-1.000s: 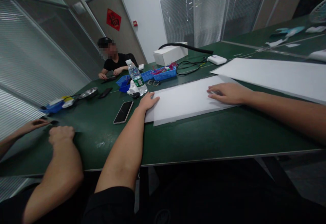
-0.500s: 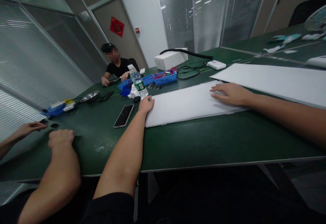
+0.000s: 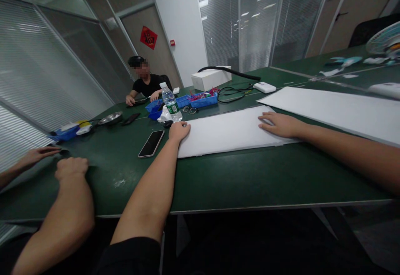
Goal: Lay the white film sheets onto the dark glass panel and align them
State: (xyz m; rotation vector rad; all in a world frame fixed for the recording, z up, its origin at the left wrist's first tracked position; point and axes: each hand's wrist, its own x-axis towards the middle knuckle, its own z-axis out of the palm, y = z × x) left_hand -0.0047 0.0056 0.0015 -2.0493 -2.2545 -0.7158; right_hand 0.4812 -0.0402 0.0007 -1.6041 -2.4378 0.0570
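Note:
A flat white panel (image 3: 221, 131) lies on the green table in front of me. My left hand (image 3: 179, 131) is closed at the panel's left end, its fingers curled at the edge and partly hidden. On the right part of the panel, my right hand (image 3: 278, 124) rests palm down with its fingers stretched out. A phone (image 3: 151, 143) lies left of my left hand. Just beyond that hand are a small black object (image 3: 168, 123) and a clear water bottle (image 3: 171, 102) standing upright.
A second white panel (image 3: 337, 106) lies at the right. Blue bins (image 3: 204, 100), cables (image 3: 236, 93) and a white box (image 3: 211, 79) stand farther back. A neighbour's fist (image 3: 71, 168) is at the left. Another person (image 3: 150, 85) sits across the table (image 3: 250, 179).
The camera view has tilted and shifted slightly. My right hand's fingers now lie a little flatter and closer together on the panel. My left hand stays at the panel's left end.

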